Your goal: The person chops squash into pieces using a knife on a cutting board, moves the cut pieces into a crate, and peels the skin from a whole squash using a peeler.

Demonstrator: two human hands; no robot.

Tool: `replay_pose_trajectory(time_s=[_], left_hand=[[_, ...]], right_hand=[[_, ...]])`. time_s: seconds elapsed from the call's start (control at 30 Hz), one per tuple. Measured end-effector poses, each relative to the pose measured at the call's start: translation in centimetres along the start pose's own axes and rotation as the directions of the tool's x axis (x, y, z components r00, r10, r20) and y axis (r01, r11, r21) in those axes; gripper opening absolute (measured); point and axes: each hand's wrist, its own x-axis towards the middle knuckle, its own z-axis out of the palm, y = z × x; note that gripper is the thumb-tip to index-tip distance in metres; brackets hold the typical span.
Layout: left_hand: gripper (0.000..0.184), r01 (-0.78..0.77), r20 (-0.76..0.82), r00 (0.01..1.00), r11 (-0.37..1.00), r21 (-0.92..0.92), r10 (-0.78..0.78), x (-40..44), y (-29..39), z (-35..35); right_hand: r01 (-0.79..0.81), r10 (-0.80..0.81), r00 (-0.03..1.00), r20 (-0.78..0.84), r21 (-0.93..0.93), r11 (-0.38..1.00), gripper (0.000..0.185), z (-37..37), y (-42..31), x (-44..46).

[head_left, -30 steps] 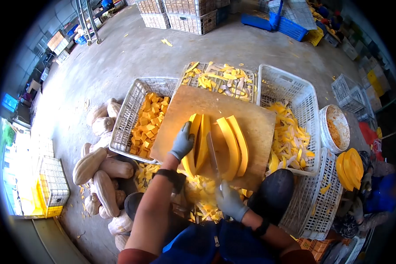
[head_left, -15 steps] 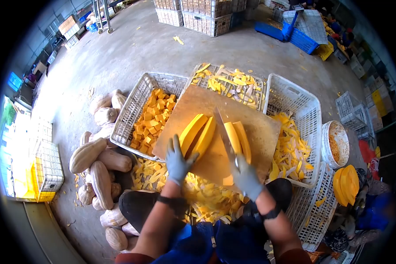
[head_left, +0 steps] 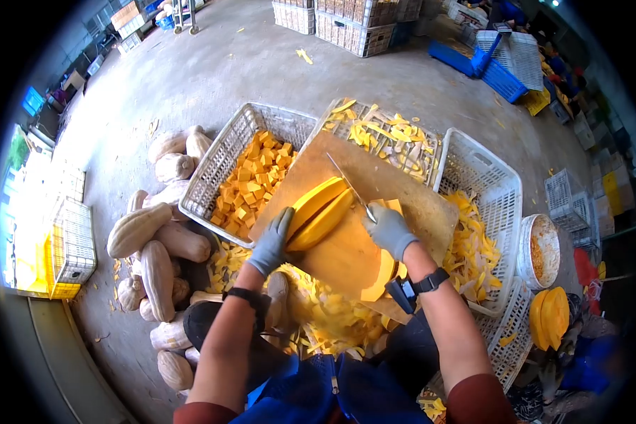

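A wooden cutting board [head_left: 422,210] lies before me, tilted across the crates. Two long peeled pumpkin pieces [head_left: 321,218] rest on it side by side. My gloved left hand [head_left: 270,242] is closed around their near left end. In my gloved right hand [head_left: 391,227] is the handle of a knife [head_left: 349,178], its blade upright at the pieces' far right end. More cut pumpkin [head_left: 381,274] sits on the board, partly hidden under my right wrist. Left of the board, a white crate [head_left: 216,150] holds orange pumpkin cubes [head_left: 256,177].
Whole unpeeled pumpkins [head_left: 159,275] are piled at left. Peelings [head_left: 311,300] cover the floor by my legs. Another white crate [head_left: 498,212] at right contains peelings, beside a white bucket [head_left: 540,258]. A co-worker in blue [head_left: 586,364] sits at lower right, near peeled pumpkin [head_left: 548,318].
The knife has moved from the right-hand pieces to the far end of the left pair, which now lie closer together. The right-hand pieces are shifted towards me. The view has turned slightly.
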Motion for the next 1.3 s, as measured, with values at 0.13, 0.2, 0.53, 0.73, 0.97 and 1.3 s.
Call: replay_pose_trajectory(time_s=[0.13,0.2,0.53,0.73,0.97,1.3], left_hand=[[0.107,-0.035,0.052,0.998,0.999,0.028,0.034,1.1,-0.3,-1.9],[0.106,0.011,0.037,0.999,0.999,0.051,-0.013,1.0,0.0,-2.1],[0.102,0.064,-0.014,0.998,0.997,0.041,-0.063,0.1,-0.3,-1.3],[0.098,0.052,-0.033,0.998,0.998,0.033,-0.05,-0.2,-0.4,-1.2],[0.096,0.063,-0.045,0.997,0.998,-0.004,-0.063,-0.6,-1.1,-0.5],[0.092,0.12,-0.007,0.993,0.993,0.009,-0.12,-0.3,-0.2,-0.6]], right_hand=[[0.049,-0.054,0.985,-0.167,-0.033,0.998,0.028,1.1,0.3,-0.6],[0.132,-0.133,0.955,-0.267,-0.023,0.991,0.028,-0.2,-1.2,-0.8],[0.037,-0.054,0.991,-0.123,-0.138,0.99,0.025,4.3,-0.4,0.7],[0.248,-0.219,0.884,-0.413,0.018,0.969,0.023,1.8,-6.3,-2.2],[0.058,-0.073,0.994,-0.085,-0.166,0.984,0.029,3.3,-3.7,-1.5],[-0.012,0.01,1.0,-0.021,-0.088,0.996,0.033,7.5,-4.7,-1.8]])
